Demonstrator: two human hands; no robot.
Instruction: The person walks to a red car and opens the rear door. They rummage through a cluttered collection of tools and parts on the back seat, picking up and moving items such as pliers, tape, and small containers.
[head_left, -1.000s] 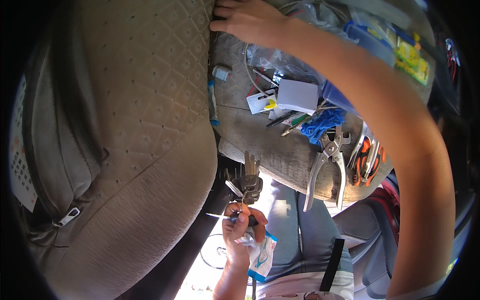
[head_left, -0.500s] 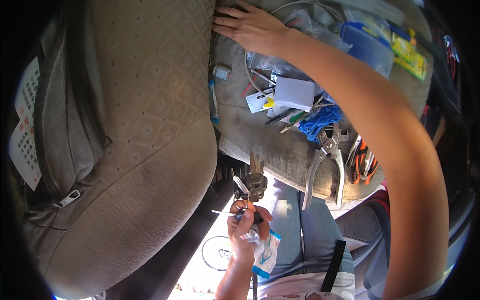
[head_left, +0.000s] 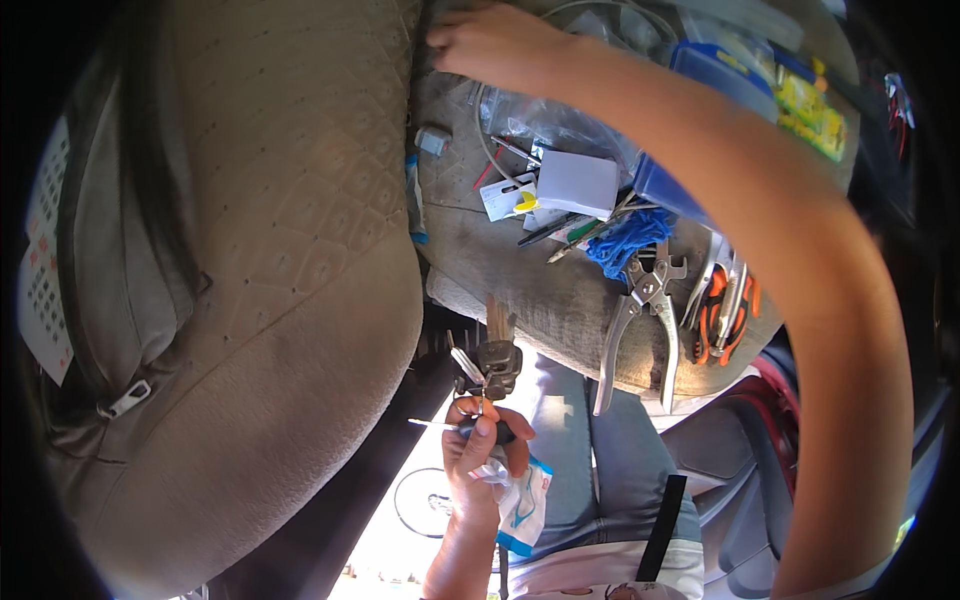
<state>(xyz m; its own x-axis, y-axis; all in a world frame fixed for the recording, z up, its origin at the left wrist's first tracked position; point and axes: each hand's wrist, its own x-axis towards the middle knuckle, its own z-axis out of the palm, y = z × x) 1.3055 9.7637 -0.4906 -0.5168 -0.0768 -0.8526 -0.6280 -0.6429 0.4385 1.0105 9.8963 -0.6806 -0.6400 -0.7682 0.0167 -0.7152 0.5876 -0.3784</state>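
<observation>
In the lower middle, my left hand [head_left: 482, 450] is closed on a bunch of keys [head_left: 497, 362]. Dark key heads and metal blades stick up above the fingers, and one thin pale piece points left. From the same hand hangs a small white and blue wrapper [head_left: 524, 508]. My right arm curves up the right side and across the top. At its end my right hand [head_left: 490, 45] is at the dark gap between the seat cushion and the large beige seat part; its fingers look bent, but they are blurred and partly hidden.
Tools and packets crowd the grey seat [head_left: 470, 240]: a white box [head_left: 578, 184], blue cord [head_left: 630, 240], metal pliers [head_left: 645, 290], orange-handled tools [head_left: 718, 315], a blue case [head_left: 725, 80] and clear bags [head_left: 550, 118]. A bag with a zipper [head_left: 130, 398] lies at left.
My right hand's fingers, spread before, now look bent by the gap. The view has shifted slightly, so most things sit a little further left. My left hand keeps its hold.
</observation>
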